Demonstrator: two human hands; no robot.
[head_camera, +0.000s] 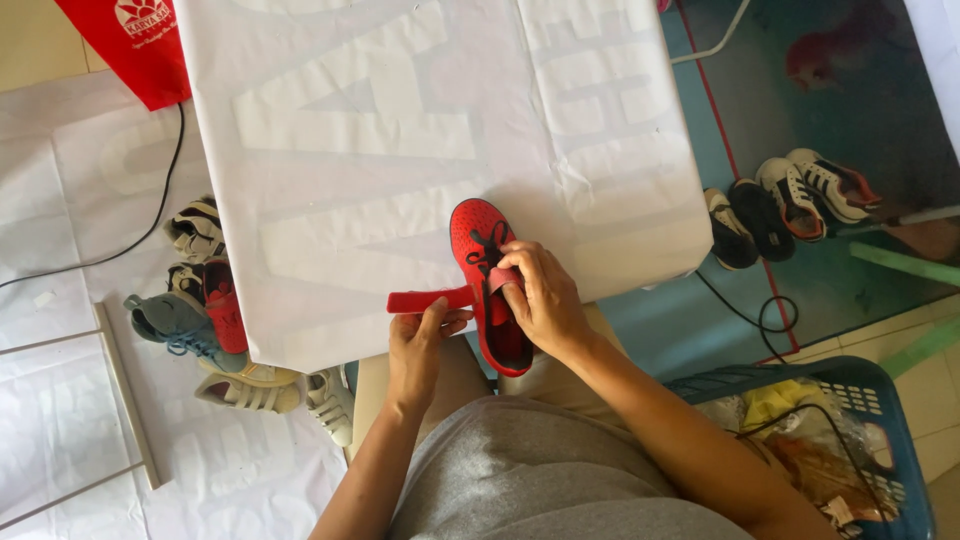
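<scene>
Your left hand, at the near edge of the white-covered table, pinches the end of a red strap between thumb and fingers. Your right hand, just beside it, pinches the tongue of a red shoe, which lies toe-away on that same near edge, heel overhanging. Blue basket: floor, right. Assorted shoes: floor, left of the table. Two more pairs: floor beyond the table's right edge.
</scene>
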